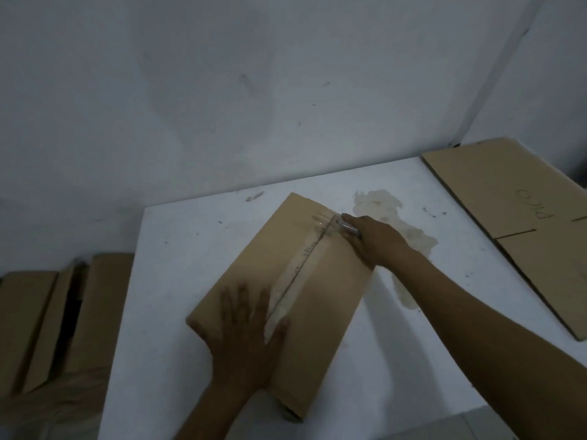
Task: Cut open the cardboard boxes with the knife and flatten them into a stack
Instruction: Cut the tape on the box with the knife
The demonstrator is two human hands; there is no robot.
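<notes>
One tabletop box [324,306], one knife [348,228], one flattened sheet [495,192]

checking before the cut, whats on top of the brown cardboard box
A clear tape strip runs down the box. The left hand lies flat on the near end; the right hand holds a silvery knife at the far end. The blade is hidden.

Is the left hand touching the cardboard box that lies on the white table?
Touching. The head view shows the left hand spread flat on top of the cardboard box, just beside its taped seam.
</notes>
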